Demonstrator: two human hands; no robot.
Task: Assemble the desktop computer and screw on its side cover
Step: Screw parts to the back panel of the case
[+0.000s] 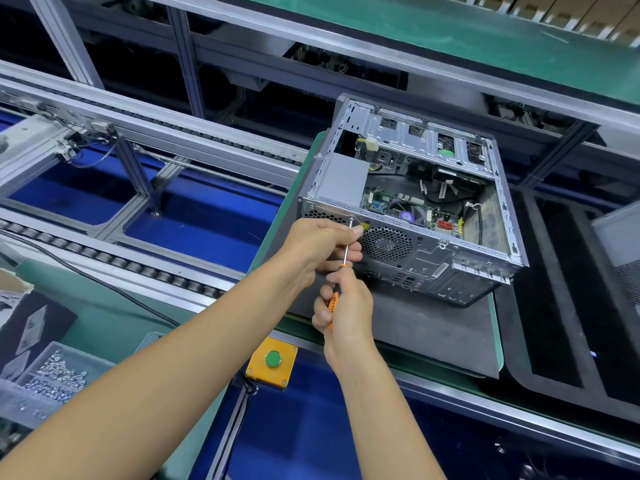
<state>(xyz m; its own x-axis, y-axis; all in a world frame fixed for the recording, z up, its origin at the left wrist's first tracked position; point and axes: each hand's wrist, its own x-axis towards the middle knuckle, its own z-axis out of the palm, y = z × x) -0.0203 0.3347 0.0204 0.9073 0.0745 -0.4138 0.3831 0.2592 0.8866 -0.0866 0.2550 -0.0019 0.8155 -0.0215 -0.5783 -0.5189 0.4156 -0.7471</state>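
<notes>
Desktop computer case (412,216) lies open on the dark mat (433,327), left hand (318,244) pinching the screwdriver (341,268) shaft, right hand (346,310) gripping its handle, driving a rear-panel screw; cover likely follows.

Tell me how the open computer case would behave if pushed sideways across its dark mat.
The computer case probably slides stiffly, not tips: it lies wide and low. Its metal frame and fitted boards suggest real weight. The dark mat looks grippy, so expect drag.
</notes>
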